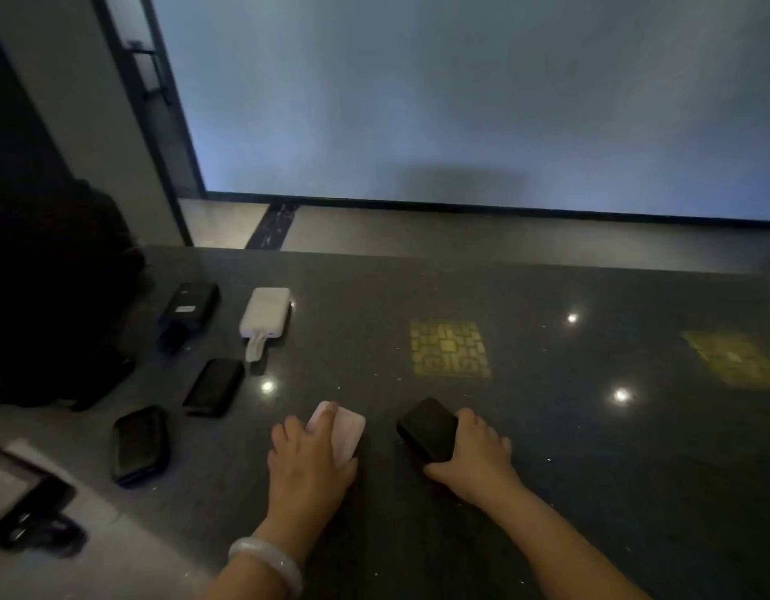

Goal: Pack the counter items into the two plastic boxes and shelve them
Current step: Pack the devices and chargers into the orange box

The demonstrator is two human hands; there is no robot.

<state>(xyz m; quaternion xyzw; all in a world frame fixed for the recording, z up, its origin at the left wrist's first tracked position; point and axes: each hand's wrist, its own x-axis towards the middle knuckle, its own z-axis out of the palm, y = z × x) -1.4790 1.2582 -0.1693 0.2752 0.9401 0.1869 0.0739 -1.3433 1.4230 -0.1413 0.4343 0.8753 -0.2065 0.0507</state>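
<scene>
While no box shows, the left hand point(307, 463) grips a pink pack point(346, 433), the right hand point(476, 454) a black pack point(428, 428). Gathering's underway, I'd say; next, lift both off the tabletop point(547, 426) towards a box.

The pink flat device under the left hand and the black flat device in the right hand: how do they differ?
The pink flat device is pale; the black flat device is dark. The left hand covers the pink one from above; the right hand grips the black one's side. Both lie on the dark stone counter.

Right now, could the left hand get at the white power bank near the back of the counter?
Probably not at once: the left hand grips a pink device. The white power bank lies unobstructed beyond.
</scene>
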